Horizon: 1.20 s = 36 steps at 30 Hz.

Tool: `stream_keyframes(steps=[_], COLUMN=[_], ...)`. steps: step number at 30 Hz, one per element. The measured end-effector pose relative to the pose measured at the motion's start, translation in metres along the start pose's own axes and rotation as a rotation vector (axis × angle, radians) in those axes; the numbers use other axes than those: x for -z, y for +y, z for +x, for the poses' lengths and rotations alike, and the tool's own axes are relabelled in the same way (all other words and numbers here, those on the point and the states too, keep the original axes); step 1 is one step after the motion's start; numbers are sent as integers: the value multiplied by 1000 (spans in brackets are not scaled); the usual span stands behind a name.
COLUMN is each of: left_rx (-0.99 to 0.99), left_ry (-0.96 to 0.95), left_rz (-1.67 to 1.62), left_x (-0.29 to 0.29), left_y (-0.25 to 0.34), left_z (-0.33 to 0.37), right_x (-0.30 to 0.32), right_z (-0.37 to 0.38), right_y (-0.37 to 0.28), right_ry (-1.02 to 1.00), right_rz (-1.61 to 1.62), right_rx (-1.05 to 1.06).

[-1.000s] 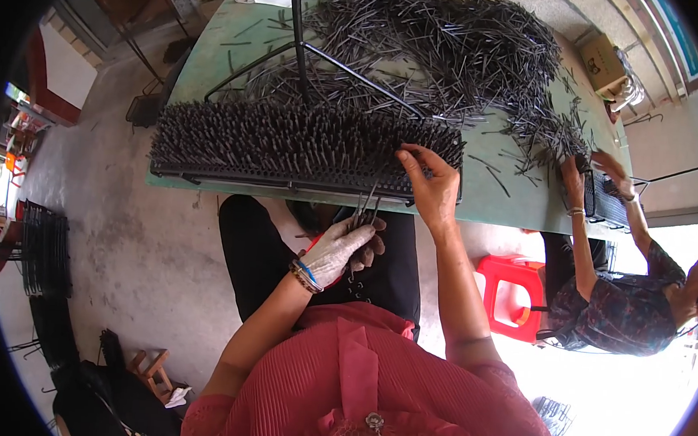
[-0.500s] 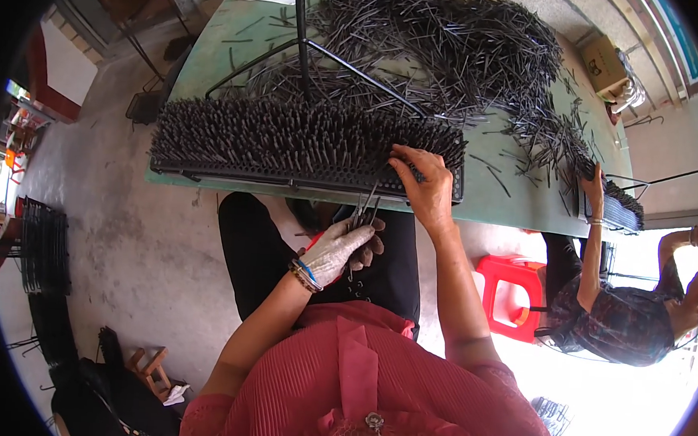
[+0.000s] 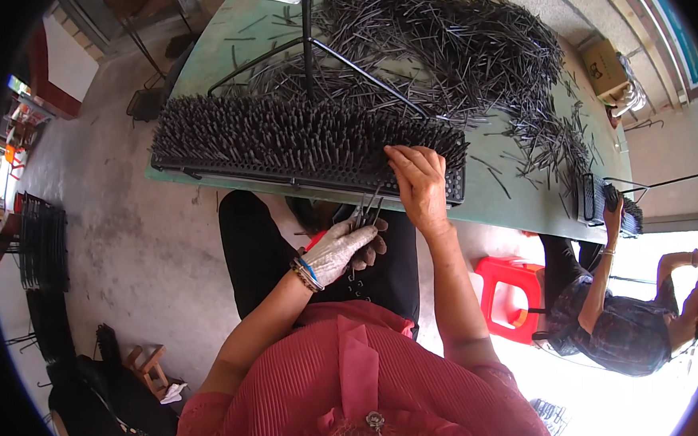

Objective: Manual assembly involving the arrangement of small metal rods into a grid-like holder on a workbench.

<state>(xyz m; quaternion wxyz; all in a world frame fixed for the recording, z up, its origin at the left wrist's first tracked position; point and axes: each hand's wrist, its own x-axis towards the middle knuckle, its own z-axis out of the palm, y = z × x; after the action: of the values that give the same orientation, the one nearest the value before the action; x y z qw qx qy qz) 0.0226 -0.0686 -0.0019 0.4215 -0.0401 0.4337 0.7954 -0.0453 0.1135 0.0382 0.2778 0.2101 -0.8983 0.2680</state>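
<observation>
A long black brush head [image 3: 290, 138], dense with upright bristle strips, lies along the near edge of the green table. Below that edge my left hand [image 3: 339, 249], in a pale glove with dark fingertips, is closed round several loose bristle strips [image 3: 372, 207] that point up toward the brush. My bare right hand [image 3: 419, 182] reaches over the right part of the brush's front rim. Its thumb and forefinger are pinched among the front bristles on a dark strip, which the fingers mostly hide. Small holes [image 3: 351, 178] show along the brush's front.
A black metal frame [image 3: 305, 55] rises behind the brush. Dark loose strips [image 3: 455, 49] lie heaped across the table [image 3: 215, 58]. At right, a co-worker's hand [image 3: 613, 214] is on another brush [image 3: 625, 219]. A red stool [image 3: 512, 300] and cardboard box [image 3: 603, 67] are nearby.
My right hand has shifted slightly left, its fingertips lower and closer together at the bristles. My left hand stays nearly still. The co-worker's hand has moved right and down over their brush.
</observation>
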Motion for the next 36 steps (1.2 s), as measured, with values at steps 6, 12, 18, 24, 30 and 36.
stream_keyframes(steps=[6,12,18,24,30,36], left_rx=[-51,-138,-33,47,65,67], left_ry=[29,-54,21,-1,83,15], left_rz=[-16,143,206,171,-9,-9], left_x=[-5,-20,-35,-47,-79,-60], left_y=[5,21,14,11,28,22], left_z=[-4,-7,4,25,34,42], right_x=[9,17,25,44,61,59], right_z=[-2,-29,-46,-53,-57,-32], right_y=[-10,-34,-21,-4,30,38], right_ry=[116,-101,-73,222,518,389], right_rz=[76,644,857,762,675,416], right_rx=[-90,-703,-869,-847,-781,-682])
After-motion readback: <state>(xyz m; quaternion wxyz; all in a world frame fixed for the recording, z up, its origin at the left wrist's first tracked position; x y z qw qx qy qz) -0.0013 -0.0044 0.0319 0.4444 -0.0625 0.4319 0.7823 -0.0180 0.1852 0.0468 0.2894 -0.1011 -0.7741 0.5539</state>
